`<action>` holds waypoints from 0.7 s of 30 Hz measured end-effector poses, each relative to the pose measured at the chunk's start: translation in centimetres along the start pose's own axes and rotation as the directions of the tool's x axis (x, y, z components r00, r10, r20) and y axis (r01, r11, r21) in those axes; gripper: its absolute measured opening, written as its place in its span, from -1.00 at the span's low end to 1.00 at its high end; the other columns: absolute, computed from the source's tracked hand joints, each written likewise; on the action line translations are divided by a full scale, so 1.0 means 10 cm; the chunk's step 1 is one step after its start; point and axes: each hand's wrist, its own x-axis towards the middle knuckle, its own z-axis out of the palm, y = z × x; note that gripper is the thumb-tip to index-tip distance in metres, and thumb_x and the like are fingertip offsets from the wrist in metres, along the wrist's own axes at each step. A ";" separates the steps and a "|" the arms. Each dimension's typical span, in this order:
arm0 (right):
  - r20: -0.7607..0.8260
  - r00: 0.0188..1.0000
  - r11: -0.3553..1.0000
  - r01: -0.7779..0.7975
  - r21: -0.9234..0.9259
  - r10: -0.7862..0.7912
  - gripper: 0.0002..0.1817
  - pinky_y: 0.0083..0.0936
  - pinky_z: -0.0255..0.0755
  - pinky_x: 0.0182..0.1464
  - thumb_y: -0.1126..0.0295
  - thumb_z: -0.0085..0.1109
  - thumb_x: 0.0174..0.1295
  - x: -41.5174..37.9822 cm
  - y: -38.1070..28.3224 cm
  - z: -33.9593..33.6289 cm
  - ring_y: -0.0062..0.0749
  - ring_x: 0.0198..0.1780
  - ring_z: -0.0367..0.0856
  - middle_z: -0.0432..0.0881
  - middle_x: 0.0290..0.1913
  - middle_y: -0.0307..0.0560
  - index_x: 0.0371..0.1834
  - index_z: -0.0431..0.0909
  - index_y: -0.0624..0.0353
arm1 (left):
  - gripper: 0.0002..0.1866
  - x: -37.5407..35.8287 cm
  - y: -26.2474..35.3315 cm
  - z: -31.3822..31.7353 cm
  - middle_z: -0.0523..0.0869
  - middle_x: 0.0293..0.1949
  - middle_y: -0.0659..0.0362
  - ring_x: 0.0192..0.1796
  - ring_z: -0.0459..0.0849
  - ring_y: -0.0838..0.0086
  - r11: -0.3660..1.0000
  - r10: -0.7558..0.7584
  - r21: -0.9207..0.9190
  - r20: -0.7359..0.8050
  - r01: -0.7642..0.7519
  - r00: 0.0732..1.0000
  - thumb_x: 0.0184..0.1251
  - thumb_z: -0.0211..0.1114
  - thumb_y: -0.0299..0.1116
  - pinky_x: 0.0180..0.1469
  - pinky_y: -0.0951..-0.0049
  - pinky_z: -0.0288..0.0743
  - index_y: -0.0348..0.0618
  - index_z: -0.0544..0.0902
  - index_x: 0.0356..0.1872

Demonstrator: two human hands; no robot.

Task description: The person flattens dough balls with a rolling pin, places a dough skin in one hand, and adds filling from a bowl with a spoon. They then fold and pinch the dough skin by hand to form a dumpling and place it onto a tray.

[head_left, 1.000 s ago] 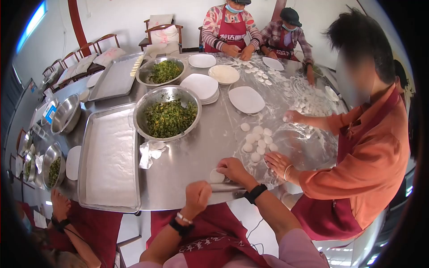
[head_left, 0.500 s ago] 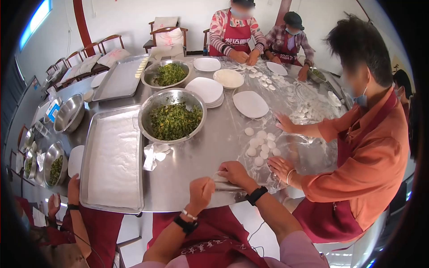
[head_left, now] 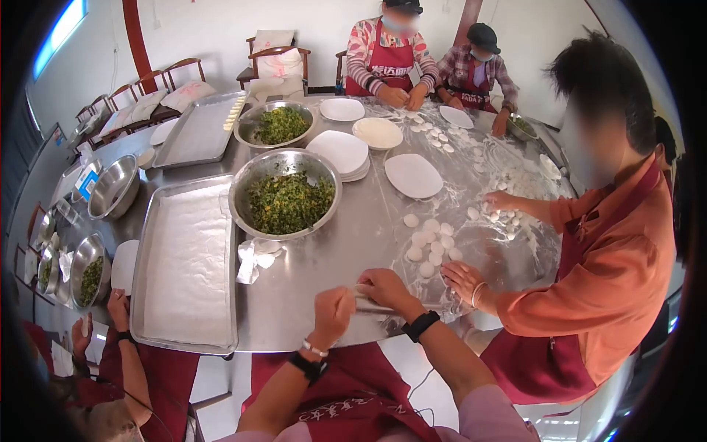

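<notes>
My left hand is closed in a fist just over the front edge of the steel table, and its fingers hide whatever is inside. Beside it, my right hand is bent over with its fingers closed on a pale piece of dough, of which only a small edge peeks out. The two hands nearly meet. Ahead and to the right lies a cluster of round white dough pieces. A big steel bowl of chopped green filling stands to the front left.
A floured tray lies at left, with crumpled tissue beside it. Stacked white plates and a single plate sit beyond. At right a person in orange has both hands on the table. Two people work opposite; another sits left.
The right-hand co-worker's far hand has moved away from the near cluster to more dough pieces farther right. My own hands stay in almost the same place.
</notes>
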 end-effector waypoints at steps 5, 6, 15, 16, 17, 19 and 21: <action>0.098 0.993 0.998 -0.059 -0.008 0.060 -0.82 -0.22 0.52 -0.13 0.33 0.24 0.09 -0.08 0.16 -0.10 -0.02 -0.20 0.69 0.71 -0.31 0.09 -0.30 0.71 0.15 | -0.63 -0.37 0.07 -0.08 0.58 -0.68 0.16 -0.59 0.53 0.54 0.989 0.098 0.100 0.126 -0.111 0.987 0.39 0.01 -0.48 -0.50 0.48 0.36 -0.30 0.50 -0.68; 0.128 0.990 0.998 -0.065 -0.023 0.067 -0.82 -0.21 0.52 -0.13 0.32 0.24 0.09 -0.12 0.19 -0.16 -0.02 -0.20 0.69 0.71 -0.31 0.09 -0.29 0.71 0.14 | -0.65 -0.28 0.06 -0.05 0.55 -0.69 0.16 -0.61 0.49 0.54 0.996 0.072 0.043 0.051 -0.074 0.996 0.37 0.03 -0.49 -0.53 0.45 0.33 -0.28 0.47 -0.69; -0.014 1.000 0.993 0.020 -0.112 -0.022 -0.82 -0.18 0.51 -0.11 0.31 0.23 0.12 -0.07 0.06 0.00 0.03 -0.20 0.68 0.70 -0.33 0.07 -0.29 0.68 0.14 | -0.71 0.09 0.02 0.04 0.49 -0.70 0.11 -0.65 0.44 0.47 0.999 0.005 -0.044 -0.045 -0.007 0.999 0.31 0.08 -0.52 -0.58 0.38 0.27 -0.27 0.41 -0.66; -0.005 1.000 0.987 0.011 -0.157 -0.012 -0.83 -0.18 0.51 -0.11 0.31 0.23 0.12 -0.09 -0.01 0.02 0.03 -0.21 0.67 0.70 -0.34 0.07 -0.29 0.67 0.15 | -0.71 -0.07 0.02 0.01 0.48 -0.70 0.09 -0.66 0.44 0.43 0.998 0.052 -0.018 -0.018 -0.052 0.999 0.31 0.08 -0.51 -0.57 0.36 0.27 -0.27 0.42 -0.66; -0.008 1.000 0.992 0.000 -0.124 -0.001 -0.83 -0.18 0.51 -0.12 0.31 0.23 0.12 -0.09 -0.04 0.05 0.02 -0.22 0.67 0.70 -0.34 0.06 -0.30 0.66 0.15 | -0.70 -0.23 0.06 -0.03 0.51 -0.69 0.12 -0.64 0.46 0.45 0.994 0.101 0.034 0.031 -0.102 0.994 0.32 0.07 -0.50 -0.56 0.39 0.29 -0.27 0.44 -0.66; -0.018 1.000 0.998 -0.022 -0.062 0.021 -0.83 -0.19 0.51 -0.14 0.31 0.24 0.11 -0.08 -0.07 0.09 0.01 -0.24 0.67 0.69 -0.35 0.05 -0.31 0.65 0.16 | -0.68 -0.42 0.16 -0.08 0.56 -0.66 0.16 -0.61 0.50 0.51 0.969 0.196 0.125 0.139 -0.213 0.971 0.36 0.05 -0.48 -0.53 0.44 0.34 -0.27 0.49 -0.65; 0.006 0.999 0.997 -0.042 0.060 0.042 -0.83 -0.20 0.51 -0.15 0.32 0.24 0.12 -0.09 0.03 0.05 0.00 -0.24 0.68 0.70 -0.34 0.05 -0.30 0.65 0.17 | -0.71 -0.41 0.18 -0.07 0.51 -0.67 0.10 -0.64 0.48 0.38 0.972 0.195 0.107 0.127 -0.209 0.972 0.32 0.06 -0.50 -0.55 0.36 0.30 -0.27 0.45 -0.66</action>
